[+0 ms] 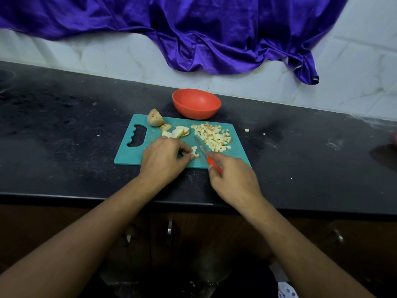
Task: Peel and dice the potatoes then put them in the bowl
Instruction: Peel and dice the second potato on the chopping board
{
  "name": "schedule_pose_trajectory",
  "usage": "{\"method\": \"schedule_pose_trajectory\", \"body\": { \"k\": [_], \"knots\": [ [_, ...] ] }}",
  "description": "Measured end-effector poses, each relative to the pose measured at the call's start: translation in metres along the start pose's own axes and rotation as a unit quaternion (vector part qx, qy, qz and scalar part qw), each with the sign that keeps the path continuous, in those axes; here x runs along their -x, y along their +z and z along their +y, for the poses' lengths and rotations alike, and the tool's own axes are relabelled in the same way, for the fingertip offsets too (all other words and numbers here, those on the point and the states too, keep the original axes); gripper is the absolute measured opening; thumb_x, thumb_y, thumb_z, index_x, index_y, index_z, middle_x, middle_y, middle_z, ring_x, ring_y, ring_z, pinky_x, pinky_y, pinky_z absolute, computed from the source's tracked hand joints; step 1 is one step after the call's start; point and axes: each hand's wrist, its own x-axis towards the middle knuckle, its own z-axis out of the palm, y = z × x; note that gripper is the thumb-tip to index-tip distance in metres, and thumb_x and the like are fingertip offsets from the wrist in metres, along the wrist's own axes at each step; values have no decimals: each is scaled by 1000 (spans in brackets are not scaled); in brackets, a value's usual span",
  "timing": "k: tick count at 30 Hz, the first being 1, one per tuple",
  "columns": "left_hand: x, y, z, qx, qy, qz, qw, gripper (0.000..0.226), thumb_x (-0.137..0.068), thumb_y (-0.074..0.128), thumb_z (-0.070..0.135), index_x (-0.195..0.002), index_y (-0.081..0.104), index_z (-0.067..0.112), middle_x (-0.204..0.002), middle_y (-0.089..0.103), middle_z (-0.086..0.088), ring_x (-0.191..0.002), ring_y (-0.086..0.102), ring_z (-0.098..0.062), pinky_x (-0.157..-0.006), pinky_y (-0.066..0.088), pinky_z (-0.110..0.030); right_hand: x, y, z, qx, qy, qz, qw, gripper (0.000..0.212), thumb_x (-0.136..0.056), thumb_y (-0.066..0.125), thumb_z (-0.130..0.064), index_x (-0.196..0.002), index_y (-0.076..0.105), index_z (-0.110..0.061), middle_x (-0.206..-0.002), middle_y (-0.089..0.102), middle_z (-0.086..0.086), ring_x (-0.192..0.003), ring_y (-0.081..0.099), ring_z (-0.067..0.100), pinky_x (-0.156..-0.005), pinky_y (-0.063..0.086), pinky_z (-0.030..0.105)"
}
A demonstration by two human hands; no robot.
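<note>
As reached first from the counter edge, right hand (pixel 233 177): fingers curled round the red handle of the knife, back of the hand up.
Left hand (pixel 162 160): knuckles up, fingertips and thumb pinching a small potato piece against the board.
Knife (pixel 204 152): blade on or just over the board, long axis running away from the body and slightly leftward, tip toward the slices.
Potato piece (pixel 194 151): pale, between the two hands, just left of the blade; partly hidden by fingertips, so long axis hard to tell.
Piece to blade: piece on the blade's left flank, left hand nearer to it; probably only a short sideways shift needed for the next cut, with fingertips close to the edge and at some risk.
Cutting board (pixel 129 157): teal, handle cut-out at left, long side across the body.
Diced heap (pixel 214 136): far right part of the board, beyond the blade, nearer the right hand; some cubes with brown edges.
Slices (pixel 179 132): a few, overlapping, beyond the left hand, not yet diced.
Potato chunk (pixel 155 121): skin on, at the board's far left corner.
Stray bits (pixel 247 130): on the counter (pixel 64 125), just off the board's right end.
Bowl (pixel 196 112): red, just beyond the board's far edge, ahead of both hands; nothing visible inside.
Heap to bowl: transfer not yet begun; task judged roughly midway, dicing in hand.
Cloth (pixel 214 39): purple, draped down the tiled wall behind.
</note>
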Motion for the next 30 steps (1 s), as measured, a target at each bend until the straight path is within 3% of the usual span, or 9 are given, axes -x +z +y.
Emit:
{"method": "schedule_pose_trajectory", "body": {
  "k": [3,8,11,15,20,23,30],
  "knots": [
    [2,-1,1,3,7,6,1000,20,-88,74,47,-105,78,35,-101,75,17,-104,63,-11,-85,56,-40,3,2,-11,41,-28,4,999,45,-104,47,-35,-148,50,-37,-101,70,-2,-87,62,17,-69,48,34],
    [4,-5,2,14,4,9,1000,23,-88,75,44,-107,78,33,-104,76,14,-102,67,-10,-87,57,-38,0,8,-20,100,-66,3,993,48,-105,44,-35,-153,42,-33,-100,69,1,-89,64,20,-66,41,34],
    [5,-6,2,23,-4,8,1000,26,-87,76,44,-111,77,31,-105,76,12,-101,68,-10,-87,57,-38,-1,7,-16,111,-81,-2,990,49,-105,43,-34,-153,43,-33,-90,66,-1,-78,58,18,-64,37,32],
    [4,-7,4,29,-16,9,999,29,-86,77,42,-113,76,30,-104,77,10,-99,69,-11,-87,57,-38,-4,6,-12,107,-97,-16,989,49,-105,44,-36,-154,41,-35,-76,46,-10,-71,47,12,-63,36,32],
    [3,-10,4,11,-16,-7,1000,32,-88,76,40,-116,75,27,-105,76,7,-99,69,-12,-88,58,-38,-5,6,-11,59,-74,-14,995,46,-104,46,-37,-151,46,-38,-90,65,-3,-73,49,11,-64,38,31],
    [2,-12,4,9,-20,-10,1000,30,-88,76,38,-115,76,27,-104,76,8,-99,68,-10,-88,56,-34,-2,3,-10,46,-46,-7,998,45,-104,46,-37,-150,48,-39,-92,64,-4,-75,49,11,-65,38,31],
    [1,-15,3,32,-27,-21,999,33,-86,78,36,-118,74,28,-104,76,11,-96,68,-5,-88,56,-31,1,4,-17,70,-72,-20,995,48,-105,46,-37,-152,44,-38,-91,61,-6,-79,52,12,-67,40,32]
  ]
}}
